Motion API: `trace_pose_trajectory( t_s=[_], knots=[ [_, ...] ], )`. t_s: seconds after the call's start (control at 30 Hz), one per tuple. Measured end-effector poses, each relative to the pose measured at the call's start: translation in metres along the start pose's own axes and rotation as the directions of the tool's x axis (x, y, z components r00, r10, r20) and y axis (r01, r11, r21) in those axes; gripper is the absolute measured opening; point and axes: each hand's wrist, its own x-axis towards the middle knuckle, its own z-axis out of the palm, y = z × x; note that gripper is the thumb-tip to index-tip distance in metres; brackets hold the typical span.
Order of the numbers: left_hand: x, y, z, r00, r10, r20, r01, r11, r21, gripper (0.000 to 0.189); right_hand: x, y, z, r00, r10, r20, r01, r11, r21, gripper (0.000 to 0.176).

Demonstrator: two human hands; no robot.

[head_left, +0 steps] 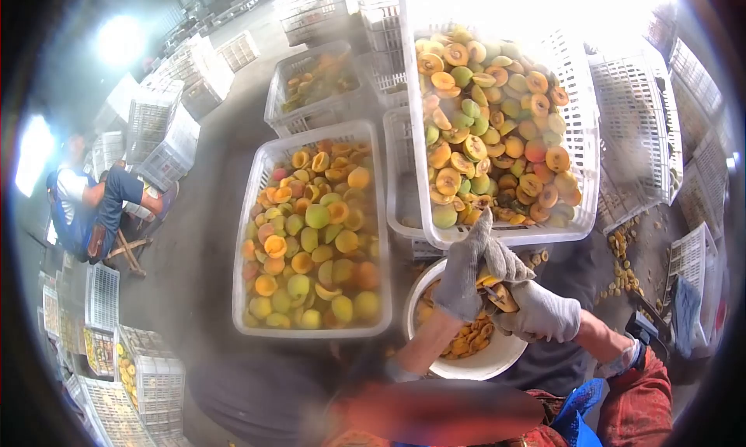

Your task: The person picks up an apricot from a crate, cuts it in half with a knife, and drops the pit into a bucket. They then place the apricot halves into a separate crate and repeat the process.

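Observation:
Both hands wear pale knitted gloves and meet above a white bucket (509, 367) holding orange fruit pieces. My left hand (465, 274) has one finger stretched up to the rim of a white crate (509, 235), while its other fingers curl around an apricot half (487, 278). Close against it, my right hand (544, 311) is closed with its fingertips at another cut apricot piece (503, 298). A thin greyish edge shows between the hands, too small to name. Inside the near crate lie many halved apricots (474, 148), orange-fleshed, some with brown pits.
Left of the bucket stands a second white crate (312, 334) of apricot halves, with another crate (311, 109) behind it. Stacked crates (633, 128) line the right side. Pits (622, 264) lie scattered on the floor. A person (85, 194) sits on a low stool at far left.

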Motion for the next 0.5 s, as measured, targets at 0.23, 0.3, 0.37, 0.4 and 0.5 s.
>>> trace_pose_trajectory(
  t_s=[0.23,0.3,0.37,0.4,0.5],
  knots=[
    [0.024,0.021,-0.034,0.925,-0.356,-0.131,0.243,0.821,-0.516,0.046,0.028,0.097,0.026,0.668,-0.735,0.115,0.598,0.438,-0.672,0.032],
    [0.029,0.043,-0.043,0.919,-0.224,-0.323,0.067,0.900,-0.431,0.046,0.009,0.080,0.037,0.936,-0.298,0.188,0.341,0.630,-0.697,0.027],
    [0.038,0.057,-0.069,0.917,0.029,-0.399,-0.150,0.949,-0.276,0.044,0.008,0.097,0.052,0.973,-0.134,0.188,0.229,0.650,-0.724,0.019],
    [0.051,0.056,-0.090,0.862,0.097,-0.498,-0.172,0.979,-0.107,0.042,0.004,0.104,0.058,0.984,-0.123,0.129,0.178,0.673,-0.718,0.018],
    [0.071,0.043,-0.152,0.841,0.276,-0.466,0.067,0.801,0.596,0.039,-0.008,0.100,0.064,0.992,-0.115,0.048,0.116,0.714,-0.690,0.018]
  ],
)
